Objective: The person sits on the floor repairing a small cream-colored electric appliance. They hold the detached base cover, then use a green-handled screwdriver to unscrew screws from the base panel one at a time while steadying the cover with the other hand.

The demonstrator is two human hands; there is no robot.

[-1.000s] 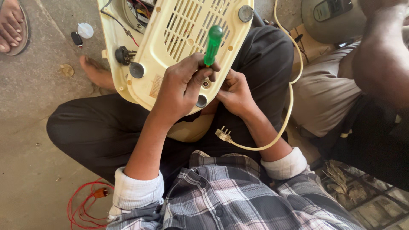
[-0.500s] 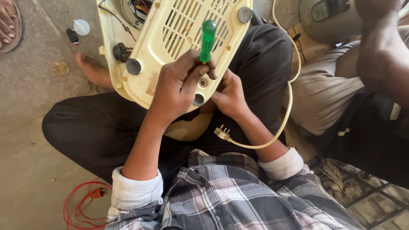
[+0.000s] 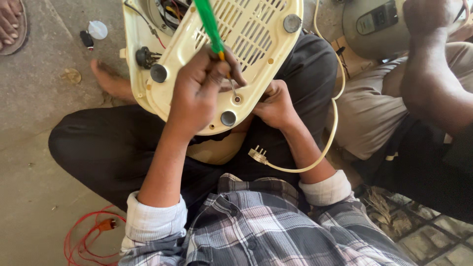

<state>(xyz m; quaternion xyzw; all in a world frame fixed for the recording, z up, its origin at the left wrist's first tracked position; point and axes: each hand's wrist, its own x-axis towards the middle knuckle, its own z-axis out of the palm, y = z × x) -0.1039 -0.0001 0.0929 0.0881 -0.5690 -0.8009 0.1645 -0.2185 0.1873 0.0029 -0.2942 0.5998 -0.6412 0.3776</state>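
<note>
My left hand (image 3: 199,91) is closed around the green-handled screwdriver (image 3: 211,30), its tip set in a screw (image 3: 237,99) near the lower edge of the cream appliance base (image 3: 256,44) resting on my lap. My right hand (image 3: 276,106) grips the base's near right rim. I judge I'm mid-screw; next calls for steady turning with the tip kept seated.

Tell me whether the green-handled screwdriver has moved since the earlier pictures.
Yes. The green-handled screwdriver has tilted left across the cream slotted appliance base; its tip sits at a screw hole.
</note>
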